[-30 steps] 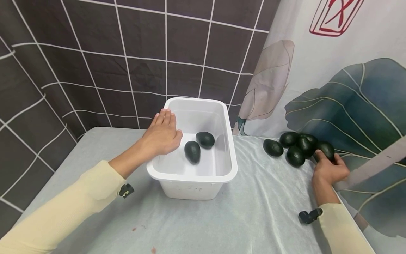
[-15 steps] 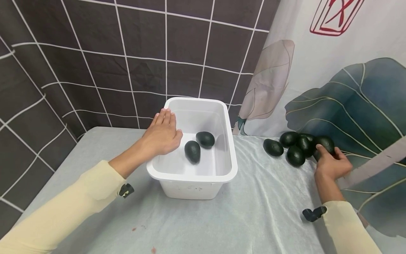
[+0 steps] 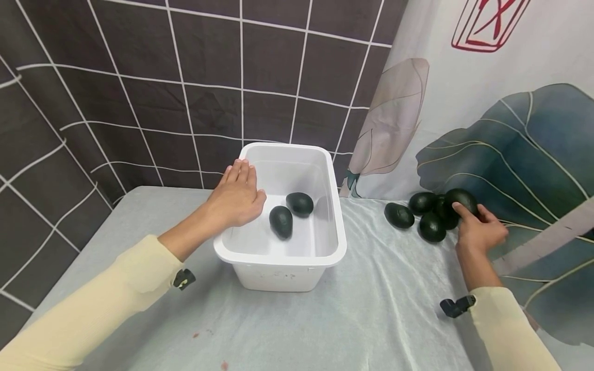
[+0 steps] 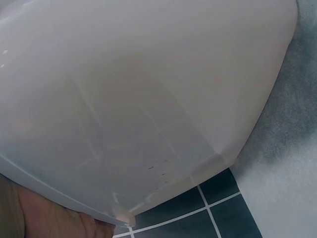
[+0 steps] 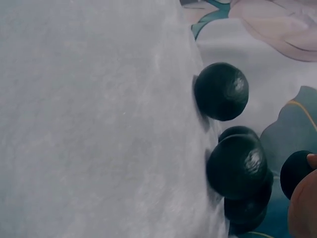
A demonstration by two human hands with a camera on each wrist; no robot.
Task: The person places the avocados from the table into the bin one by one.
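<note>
My left hand (image 3: 235, 198) rests flat over the left rim of a white plastic tub (image 3: 283, 260), its fingers straight. In the left wrist view the tub's outer wall (image 4: 148, 99) fills most of the picture. Two dark green avocados, one nearer (image 3: 281, 222) and one farther (image 3: 300, 204), lie on the tub's floor. At the right, my right hand (image 3: 479, 232) grips another avocado (image 3: 461, 200) between thumb and fingers, held above a small cluster. That held avocado (image 5: 295, 173) shows at the right edge of the right wrist view, partly hidden by the hand.
Several avocados (image 3: 432, 227) lie bunched on the grey cloth-covered table (image 3: 362, 309), with one avocado (image 3: 399, 215) slightly apart on their left. Behind stand a dark tiled-pattern curtain (image 3: 204, 103) and a white leaf-print curtain (image 3: 510, 154).
My right hand has lifted the avocado from the cluster's right side, bringing it up and a little left over the others. The left hand stays on the tub's rim.
</note>
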